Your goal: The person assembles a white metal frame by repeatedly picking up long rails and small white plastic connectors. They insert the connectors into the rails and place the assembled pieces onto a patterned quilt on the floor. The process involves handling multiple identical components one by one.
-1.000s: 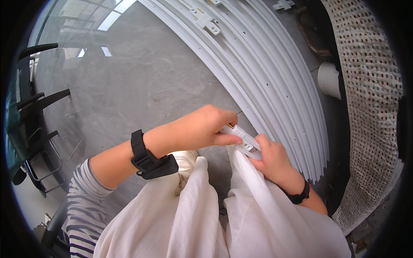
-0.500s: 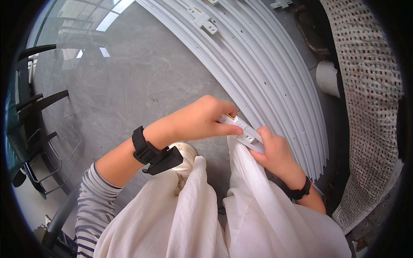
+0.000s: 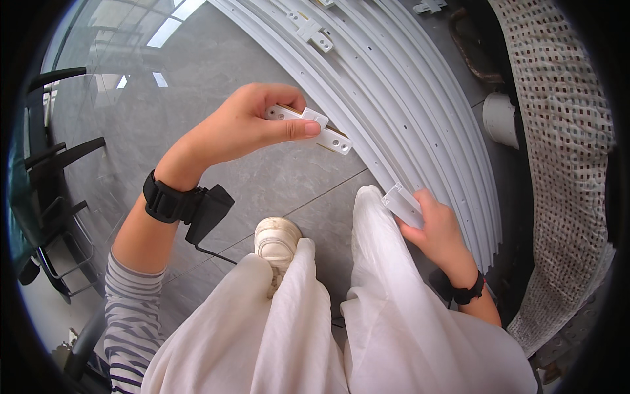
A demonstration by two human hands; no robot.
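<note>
My left hand (image 3: 246,125) is closed around a white plastic track connector (image 3: 335,140), thumb on top and fingers behind. The connector is a straight piece with a raised middle block, round holes at its ends and thin brass-coloured strips along it. It is held up over the grey floor, beside the nearest of the rails. Lower right, my right hand (image 3: 441,230) grips a white track rail (image 3: 402,205) near its end, above my right leg. The rail's end has small notches; the rest is hidden behind the hand. A gap separates the connector from this rail.
Several long white rails (image 3: 394,105) lie side by side on the floor, with another white connector (image 3: 312,31) on top. Farther right are a white cylinder (image 3: 501,120) and a checked cloth (image 3: 558,131). Black chair legs (image 3: 65,161) stand at left. My shoe (image 3: 277,238) is below.
My left hand has moved up and left with the connector, away from the rail's end, where the two met before. The right hand has shifted slightly down and right, still gripping the rail.
</note>
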